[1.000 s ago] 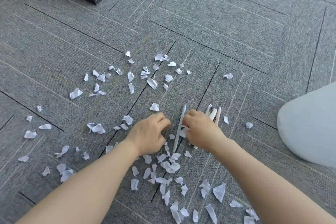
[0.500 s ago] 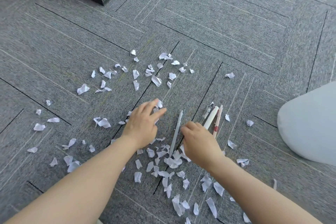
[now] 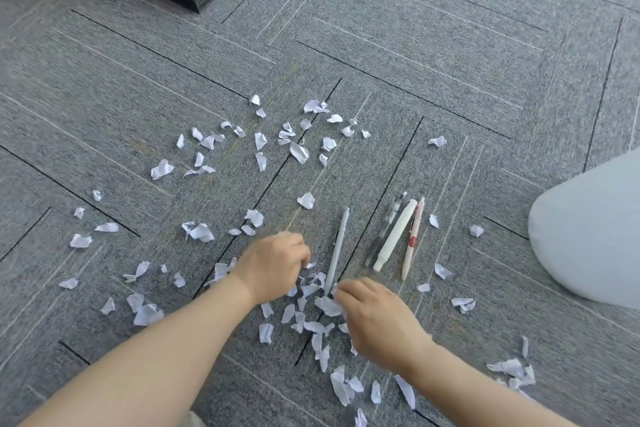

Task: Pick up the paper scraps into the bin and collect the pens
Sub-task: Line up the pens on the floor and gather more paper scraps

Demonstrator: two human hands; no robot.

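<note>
Since half a second ago both hands have drawn back toward the person, uncovering the pens. Left hand [image 3: 273, 265], fingers curled down, rests on paper scraps [image 3: 304, 291]; whether it grips any cannot be determined. Right hand [image 3: 377, 319] pinches a white scrap [image 3: 327, 306] at the near end of the grey pen [image 3: 337, 246]. Three further pens [image 3: 394, 236] lie side by side just right of it. Remaining scraps are scattered across the grey carpet [image 3: 450, 80]. A pale rounded object [image 3: 588, 236] sits far right.
</note>
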